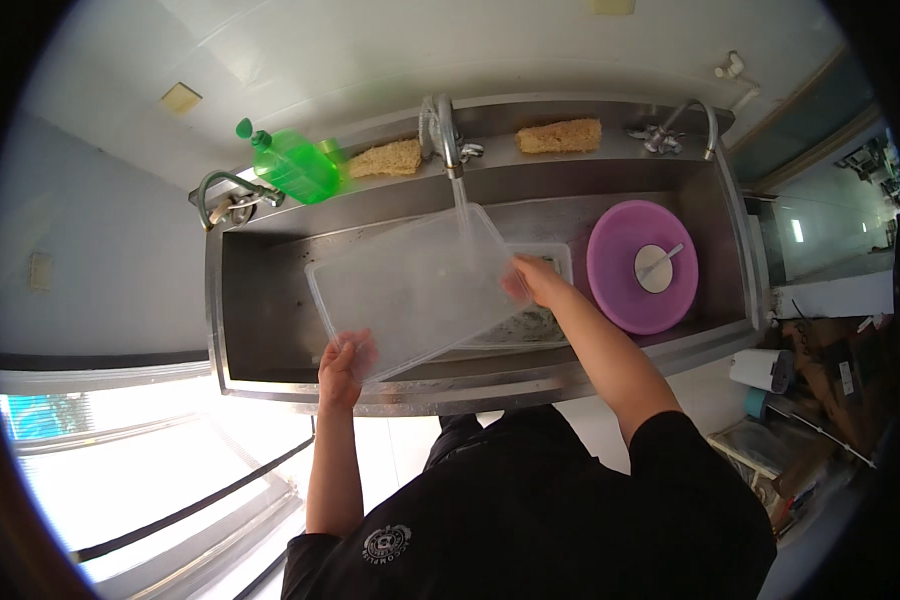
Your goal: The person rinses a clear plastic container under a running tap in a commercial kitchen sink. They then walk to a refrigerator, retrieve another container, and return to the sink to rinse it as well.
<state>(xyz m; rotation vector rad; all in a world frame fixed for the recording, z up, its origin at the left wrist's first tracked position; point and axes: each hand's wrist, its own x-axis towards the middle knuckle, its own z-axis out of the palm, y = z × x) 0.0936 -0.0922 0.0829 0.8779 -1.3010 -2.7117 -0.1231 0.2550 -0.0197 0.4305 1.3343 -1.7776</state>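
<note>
A clear plastic lid or shallow tray [412, 292] is held tilted over the sink between my two hands. My left hand [343, 364] grips its near left corner, thumb on top, with fingers showing blurred through the plastic. At its right edge, my right hand [532, 282] holds on the same way. Water runs from the middle faucet [448, 139] onto its far right part. Partly hidden beneath it, a clear plastic container [566, 259] rests in the stainless steel sink [262, 300], with dark bits inside.
A pink basin [607, 270] stands in the sink's right part, holding a white bowl [651, 279] with a spoon-like utensil. Along the back ledge are a bottle of green liquid [300, 169], two loofah scrubbers [386, 159] [559, 136], a left faucet [214, 187] and a right faucet [694, 124].
</note>
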